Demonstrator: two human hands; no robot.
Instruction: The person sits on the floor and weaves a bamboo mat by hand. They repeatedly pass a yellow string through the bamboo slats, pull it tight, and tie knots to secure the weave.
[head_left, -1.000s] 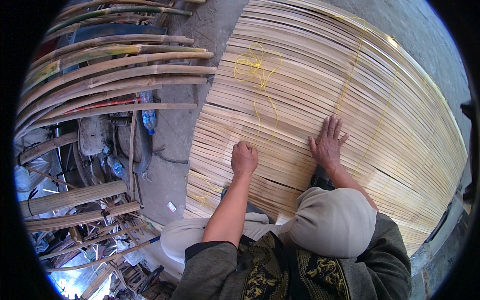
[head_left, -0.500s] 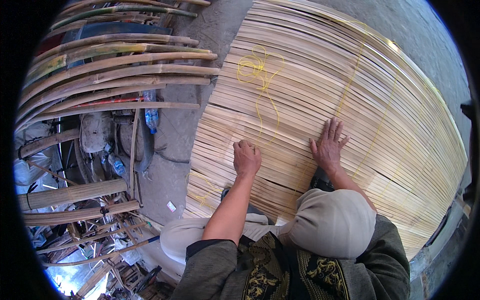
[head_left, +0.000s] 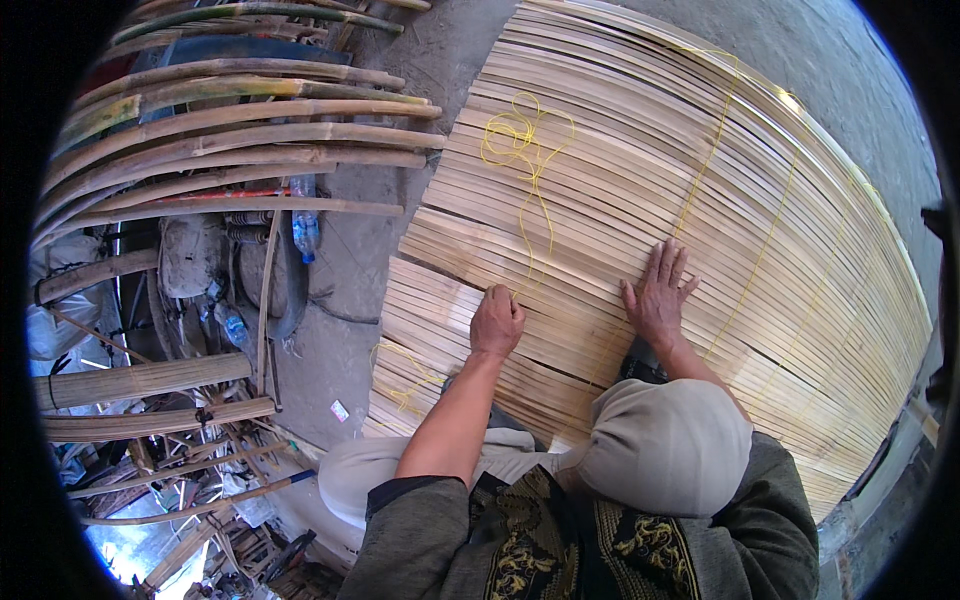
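A wide mat of pale, flat bamboo slats [head_left: 590, 215] spreads in front of me, its slats lying side by side and tied across with thin yellow string. My left hand [head_left: 497, 322] is closed low over the mat's left part, fingertips pinched at the yellow string [head_left: 548, 232] that runs down from a loose tangle; the pinch itself is partly hidden. Palm down, my right hand [head_left: 658, 295] lies flat on the slats with fingers spread, beside another string line. A dark gap shows between slats left of my left hand.
Long bamboo poles [head_left: 270, 135] lie at the left, their ends near the mat. Beside them are a plastic bottle [head_left: 304, 225], bundled slats [head_left: 150, 380] and cluttered wood pieces. Grey floor [head_left: 350, 250] runs between them and the mat. My knee [head_left: 675, 440] is close below my right hand.
My left hand has turned slightly, its fingers drawn in closer at the string. The gap between slats to its left looks wider. My right hand stays in place.
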